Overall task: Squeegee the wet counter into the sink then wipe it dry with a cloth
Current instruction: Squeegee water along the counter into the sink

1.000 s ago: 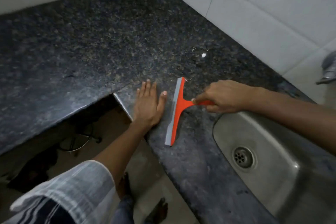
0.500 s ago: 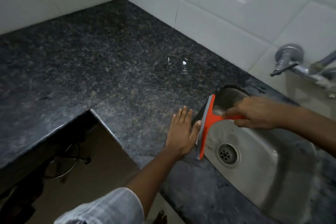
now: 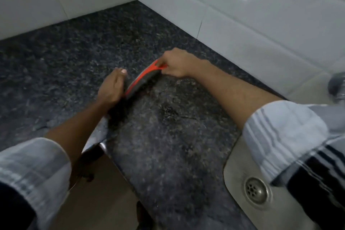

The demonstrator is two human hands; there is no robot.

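Half a second ago the squeegee [image 3: 142, 78] sat at the lip of the sink [image 3: 235, 166], its blade over the basin; now it is back out on the worktop [image 3: 168, 145], in the middle of the frame and well apart from the sink at the lower right. The right hand [image 3: 177, 63] is closed around the orange handle, with the blade running down and left from it and its edge on the dark stone. The left hand [image 3: 112, 89] lies just beside the blade's lower end, fingers straight and together, gripping nothing; whether it touches the blade cannot be told through the blur.

That shift suggests one pull into the sink has ended and the squeegee has been carried back for another. A darker, wet-looking patch shows on the stone between blade and sink, so the next stroke likely has to drag across it toward the lower right. No cloth is in view, so the drying step seems not yet begun.
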